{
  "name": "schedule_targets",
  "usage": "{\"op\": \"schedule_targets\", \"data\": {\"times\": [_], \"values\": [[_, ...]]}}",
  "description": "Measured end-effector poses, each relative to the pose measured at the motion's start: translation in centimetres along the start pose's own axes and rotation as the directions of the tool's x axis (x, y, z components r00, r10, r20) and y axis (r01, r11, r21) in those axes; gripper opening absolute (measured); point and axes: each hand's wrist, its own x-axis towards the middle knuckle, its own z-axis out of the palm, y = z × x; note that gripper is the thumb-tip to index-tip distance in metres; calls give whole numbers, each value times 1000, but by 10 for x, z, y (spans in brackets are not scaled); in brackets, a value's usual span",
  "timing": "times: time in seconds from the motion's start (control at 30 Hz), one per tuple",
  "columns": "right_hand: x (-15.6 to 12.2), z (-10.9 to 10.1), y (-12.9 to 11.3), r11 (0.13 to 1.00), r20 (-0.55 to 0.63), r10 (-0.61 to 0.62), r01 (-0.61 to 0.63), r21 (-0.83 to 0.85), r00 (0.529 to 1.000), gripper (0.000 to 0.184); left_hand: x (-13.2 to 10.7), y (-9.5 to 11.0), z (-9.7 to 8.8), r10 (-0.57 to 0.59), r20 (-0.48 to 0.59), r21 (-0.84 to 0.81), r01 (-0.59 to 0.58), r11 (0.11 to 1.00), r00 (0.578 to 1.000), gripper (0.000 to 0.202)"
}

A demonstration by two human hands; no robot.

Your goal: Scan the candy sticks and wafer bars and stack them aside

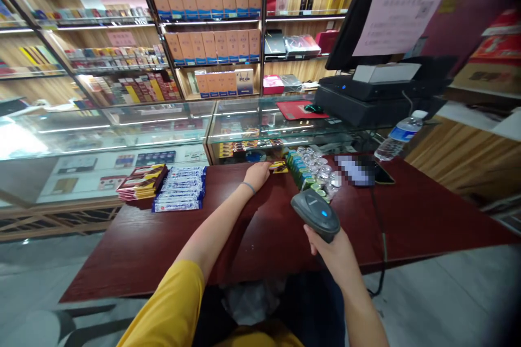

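My left hand [257, 174] reaches to the far side of the table, its fingers closed on the near end of a small yellow-and-brown packet [280, 167]. Closed around its handle, my right hand [331, 246] holds a dark grey barcode scanner [315, 214] with a blue light on top. The scanner's head points forward and left, above the table. Just right of the packet stand rows of small green packs [300, 169] and clear, round-topped containers [319, 165]. To the left lie a stack of yellow-and-brown boxes [143, 181] and a row of blue-and-white sachets [181, 188].
The dark red table [260, 244] meets a glass display counter [175, 124]. A phone [382, 172], a cable [382, 238] and a water bottle [401, 135] are at the right. Behind them stands a black till [366, 95]. A stool [36, 331] is at lower left.
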Motion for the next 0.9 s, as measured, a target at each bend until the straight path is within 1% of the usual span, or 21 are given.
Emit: {"op": "schedule_targets", "data": {"times": [0.03,0.1,0.17,0.2,0.23,0.27,0.3,0.37,0.43,0.47,0.5,0.57,0.67,0.77,0.83,0.9], "values": [[0,1,0,1000,-1,-1,1,-3,1000,38,-3,-2,-6,-3,-27,-19,3,1000,1000,29],[0,5,-1,1000,2,-6,6,-2,1000,38,-13,-7,-19,-35,-136,-125,17,992,990,30],[-1,9,-3,1000,9,-14,14,-2,1000,38,-25,-13,-29,-121,-266,-327,29,945,956,27],[-2,11,-4,1000,13,-20,20,-4,1000,37,-32,-16,-33,-190,-315,-448,31,893,930,25],[-3,13,-5,1000,18,-27,27,-7,999,36,-40,-19,-37,-265,-338,-566,29,824,903,22],[-3,16,-6,999,24,-35,35,-7,999,35,-49,-21,-40,-336,-336,-671,27,741,880,20],[-4,19,-8,999,32,-42,42,-5,999,35,-57,-24,-43,-408,-316,-768,21,640,857,18],[-6,26,-12,999,46,-50,50,-2,998,34,-74,-27,-47,-541,-239,-919,-8,394,807,22],[-8,33,-16,999,56,-47,47,3,997,34,-89,-29,-50,-627,-143,-985,-51,163,766,34],[-9,37,-18,999,63,-42,41,7,997,34,-95,-29,-51,-658,-106,-994,-72,78,746,40],[-10,41,-20,999,72,-35,35,10,997,34,-99,-30,-52,-679,-80,-996,-91,19,730,44],[-13,48,-24,999,100,-30,28,15,995,35,-106,-30,-53,-704,-62,-990,-131,-44,707,48],[-15,56,-29,999,144,-37,36,13,989,34,-108,-30,-51,-731,-61,-976,-193,-98,680,48],[-16,59,-32,998,173,-60,60,4,983,32,-108,-28,-48,-752,-48,-963,-230,-139,657,44],[-17,59,-32,998,172,-58,63,-22,983,30,-108,-27,-47,-758,-44,-958,-243,-153,651,41],[-17,59,-32,997,159,-44,53,-56,986,29,-108,-26,-48,-747,-59,-955,-257,-151,662,38]]}}
